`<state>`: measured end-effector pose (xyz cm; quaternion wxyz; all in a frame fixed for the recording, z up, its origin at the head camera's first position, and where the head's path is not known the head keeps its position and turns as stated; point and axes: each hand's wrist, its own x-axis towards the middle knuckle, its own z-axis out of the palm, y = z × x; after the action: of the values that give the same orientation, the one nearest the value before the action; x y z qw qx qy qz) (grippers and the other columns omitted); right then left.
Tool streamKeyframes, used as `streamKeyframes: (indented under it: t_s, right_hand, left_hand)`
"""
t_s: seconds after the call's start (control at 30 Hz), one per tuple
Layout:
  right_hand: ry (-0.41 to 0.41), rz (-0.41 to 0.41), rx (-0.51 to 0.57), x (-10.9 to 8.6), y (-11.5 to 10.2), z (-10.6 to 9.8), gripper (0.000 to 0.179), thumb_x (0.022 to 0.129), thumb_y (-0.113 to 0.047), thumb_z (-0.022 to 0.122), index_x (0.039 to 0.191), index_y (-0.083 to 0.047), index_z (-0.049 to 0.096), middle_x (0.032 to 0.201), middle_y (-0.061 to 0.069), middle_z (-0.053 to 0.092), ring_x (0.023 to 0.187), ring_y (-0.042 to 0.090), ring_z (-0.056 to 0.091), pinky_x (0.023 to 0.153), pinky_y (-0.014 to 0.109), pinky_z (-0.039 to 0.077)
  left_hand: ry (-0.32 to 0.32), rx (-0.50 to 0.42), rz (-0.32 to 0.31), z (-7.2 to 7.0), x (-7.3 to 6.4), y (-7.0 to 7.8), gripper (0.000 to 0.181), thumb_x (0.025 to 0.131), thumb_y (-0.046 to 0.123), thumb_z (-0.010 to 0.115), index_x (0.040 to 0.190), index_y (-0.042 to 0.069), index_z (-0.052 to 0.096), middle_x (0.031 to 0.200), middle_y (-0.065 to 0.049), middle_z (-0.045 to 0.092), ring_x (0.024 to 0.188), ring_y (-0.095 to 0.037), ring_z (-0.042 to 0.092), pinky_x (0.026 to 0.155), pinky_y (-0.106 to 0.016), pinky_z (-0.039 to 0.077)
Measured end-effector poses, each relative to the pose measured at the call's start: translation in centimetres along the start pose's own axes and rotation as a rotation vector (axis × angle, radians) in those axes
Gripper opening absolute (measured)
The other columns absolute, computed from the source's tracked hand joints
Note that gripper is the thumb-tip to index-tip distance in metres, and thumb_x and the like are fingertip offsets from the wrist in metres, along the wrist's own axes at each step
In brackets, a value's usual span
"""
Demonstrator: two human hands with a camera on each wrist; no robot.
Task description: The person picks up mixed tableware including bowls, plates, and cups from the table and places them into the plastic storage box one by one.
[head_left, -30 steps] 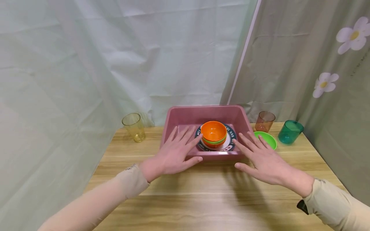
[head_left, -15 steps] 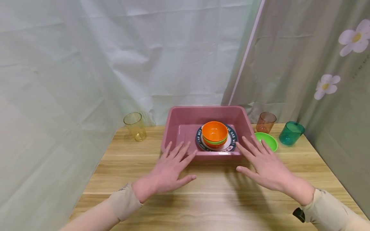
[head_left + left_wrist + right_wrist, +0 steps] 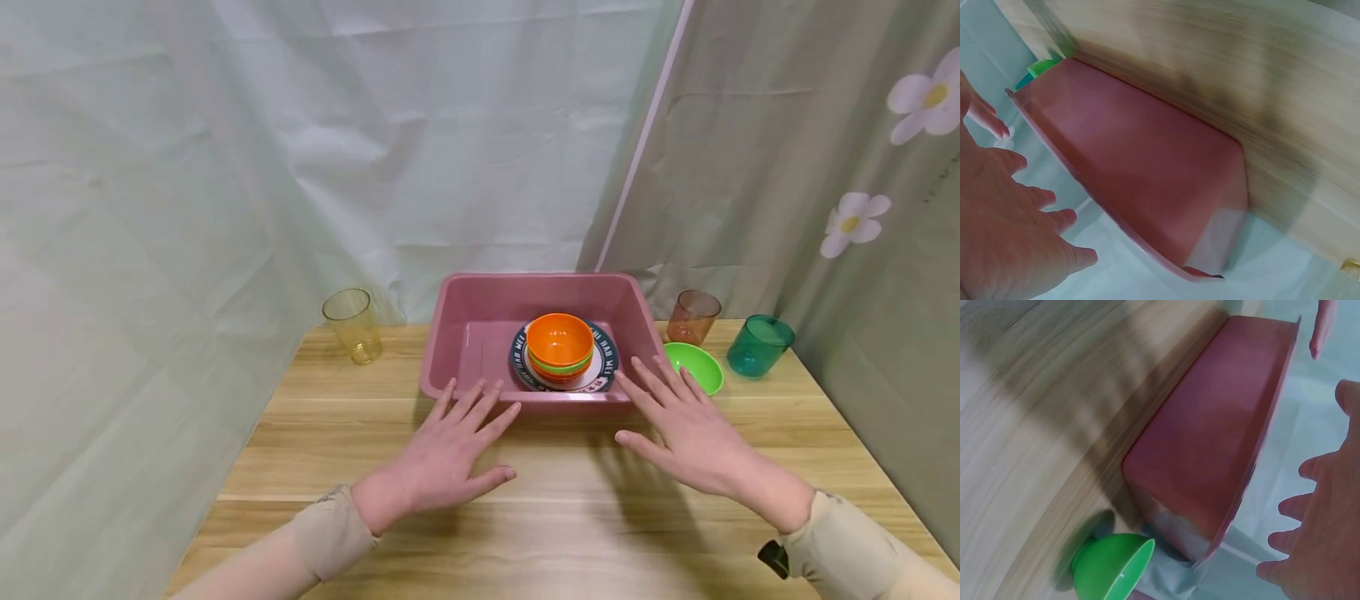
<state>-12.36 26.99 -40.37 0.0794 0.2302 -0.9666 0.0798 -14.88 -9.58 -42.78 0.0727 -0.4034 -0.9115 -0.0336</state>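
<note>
Against a second ago, the left hand [image 3: 442, 458] has drawn back from over the pink bin [image 3: 483, 354] toward the table's [image 3: 555, 525] near edge; the right hand [image 3: 693, 437] has eased back slightly. Both have fingers spread wide, holding nothing. The bin stays by the table's far edge, stacked bowls [image 3: 559, 343] on a plate [image 3: 606, 354] inside.

Shows, across the lower half of the head view, as a wooden table [image 3: 555, 533] with light, striped grain. Carries, just right of the frame's center, a pink bin [image 3: 480, 293]. Left of center, bears a transparent yellow cup [image 3: 354, 329]. At middle right, holds a green bowl [image 3: 694, 363], a reddish-brown cup [image 3: 693, 317] and, farther right, a teal cup [image 3: 759, 346].
</note>
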Motion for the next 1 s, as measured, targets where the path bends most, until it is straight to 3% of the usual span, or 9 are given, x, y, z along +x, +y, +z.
streamKeyframes:
  t_s: [0.13,0.37,0.6,0.73,1.0]
  right_hand:
    - [-0.02,0.032,0.012,0.0,0.5,-0.4,0.078,0.101,-0.062,0.049,0.163,-0.019,0.029,0.169,0.014,0.019,0.155,0.04,0.009,0.121,0.063,0.009]
    - [-0.043,0.109,0.027,-0.2,2.1,-1.3,0.081,0.102,-0.063,0.047,0.165,-0.018,0.024,0.169,0.017,0.016,0.155,0.043,0.003,0.122,0.06,-0.002]
    - [-0.032,0.183,0.038,-0.3,4.5,-1.8,0.082,0.102,-0.062,0.047,0.165,-0.016,0.021,0.168,0.021,0.015,0.153,0.047,0.003,0.117,0.071,0.008]
    - [-0.029,0.219,0.05,-0.4,5.9,-1.9,0.081,0.103,-0.06,0.047,0.165,-0.015,0.019,0.167,0.025,0.015,0.151,0.052,0.007,0.115,0.073,0.008]
    - [-0.02,0.295,0.12,-0.5,9.6,-1.7,0.081,0.107,-0.053,0.044,0.161,0.003,0.022,0.158,0.039,0.022,0.143,0.064,0.013,0.111,0.076,0.014]
  left_hand:
    - [-0.007,0.002,0.02,-0.1,0.3,0.4,0.082,0.1,0.071,0.037,0.166,0.026,0.019,0.171,-0.007,0.003,0.157,-0.03,0.006,0.122,-0.06,-0.001]
    - [-0.029,0.008,0.073,-0.4,1.6,1.5,0.08,0.1,0.072,0.035,0.165,0.028,0.017,0.171,-0.004,-0.002,0.157,-0.03,0.005,0.122,-0.06,-0.002]
    - [-0.047,0.04,0.143,-0.5,3.2,3.5,0.081,0.099,0.075,0.025,0.166,0.029,0.016,0.172,-0.005,0.006,0.157,-0.028,0.002,0.122,-0.059,-0.002]
    - [-0.047,0.045,0.176,-0.4,4.2,4.7,0.08,0.1,0.075,0.027,0.165,0.03,0.016,0.172,-0.005,0.007,0.157,-0.025,-0.001,0.122,-0.058,-0.003]
    - [-0.059,0.066,0.225,-0.3,6.0,7.0,0.08,0.099,0.076,0.019,0.165,0.033,0.011,0.172,-0.004,0.0,0.156,-0.023,-0.011,0.122,-0.056,-0.007]
